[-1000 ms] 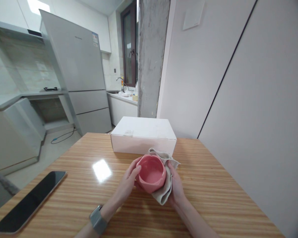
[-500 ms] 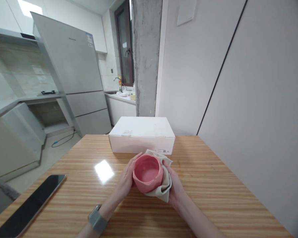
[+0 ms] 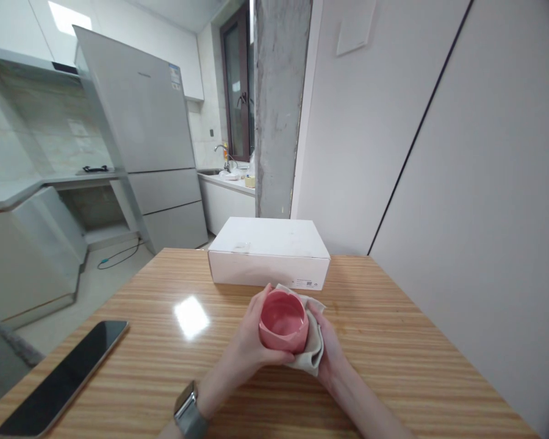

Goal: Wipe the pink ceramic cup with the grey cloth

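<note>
A pink faceted bowl [image 3: 283,317] is held above the wooden table, its open top tilted toward me. My left hand [image 3: 256,341] wraps round its left side, with the thumb along the near wall and fingers at the far left rim. Against the bowl's right side lies a folded pale grey-beige cloth [image 3: 314,344]. My right hand [image 3: 328,347] grips that cloth and presses it to the bowl; some of its fingers are hidden behind the cloth. The inside of the bowl looks bare.
Just beyond my hands stands a closed white box [image 3: 269,268] on the wood-grain table [image 3: 393,353]. A dark smartphone [image 3: 66,378] lies at the table's left edge. Farther back are a fridge [image 3: 139,116], a sink counter and a concrete pillar [image 3: 281,110].
My left thumb has come round onto the near side of the bowl. The bowl has turned slightly within my hands. The whole view has shifted a little.
</note>
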The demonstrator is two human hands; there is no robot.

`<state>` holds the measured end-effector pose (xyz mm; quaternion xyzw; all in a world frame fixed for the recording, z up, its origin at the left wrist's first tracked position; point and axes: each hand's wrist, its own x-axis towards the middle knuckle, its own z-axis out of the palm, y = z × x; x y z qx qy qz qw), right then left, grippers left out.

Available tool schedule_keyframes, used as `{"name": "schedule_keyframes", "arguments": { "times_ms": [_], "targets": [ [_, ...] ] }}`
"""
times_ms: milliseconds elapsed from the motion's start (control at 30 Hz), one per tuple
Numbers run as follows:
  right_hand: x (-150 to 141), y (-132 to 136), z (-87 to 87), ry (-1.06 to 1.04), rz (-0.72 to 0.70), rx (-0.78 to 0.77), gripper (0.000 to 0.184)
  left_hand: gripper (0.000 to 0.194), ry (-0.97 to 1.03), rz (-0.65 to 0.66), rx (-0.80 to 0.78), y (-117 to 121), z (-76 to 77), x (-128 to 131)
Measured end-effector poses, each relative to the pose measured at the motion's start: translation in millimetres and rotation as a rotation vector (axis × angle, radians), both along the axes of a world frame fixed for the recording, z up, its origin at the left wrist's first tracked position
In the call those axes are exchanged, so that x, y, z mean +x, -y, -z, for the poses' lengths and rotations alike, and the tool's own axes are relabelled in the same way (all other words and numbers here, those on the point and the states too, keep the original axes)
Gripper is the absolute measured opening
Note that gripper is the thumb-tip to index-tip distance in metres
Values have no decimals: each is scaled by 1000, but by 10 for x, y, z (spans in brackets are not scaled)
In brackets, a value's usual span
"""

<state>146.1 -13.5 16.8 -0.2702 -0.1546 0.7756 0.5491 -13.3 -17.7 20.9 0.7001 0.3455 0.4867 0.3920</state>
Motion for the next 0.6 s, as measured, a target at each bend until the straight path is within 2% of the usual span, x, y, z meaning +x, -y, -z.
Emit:
{"name": "schedule_keyframes", "arguments": {
  "times_ms": [100, 167, 333, 467, 600],
  "targets": [
    [31, 34, -94, -9, -53, 22, 31, 112, -15, -62, 17, 26, -55, 1],
    [50, 65, -159, -9, -113, -17, 26, 113, -47, -100, 73, 40, -75, -18],
    [225, 152, -190, 76, -185, -166, 27, 110, -221, -157, 384, 83, -32, -55],
    [664, 302, -145, 156, -219, -210, 27, 107, -237, -227, 483, 108, 1, -40],
    [1188, 543, -50, 333, -238, -277, 29, 106, -201, -257, 427, 94, -25, -25]
  ]
}}
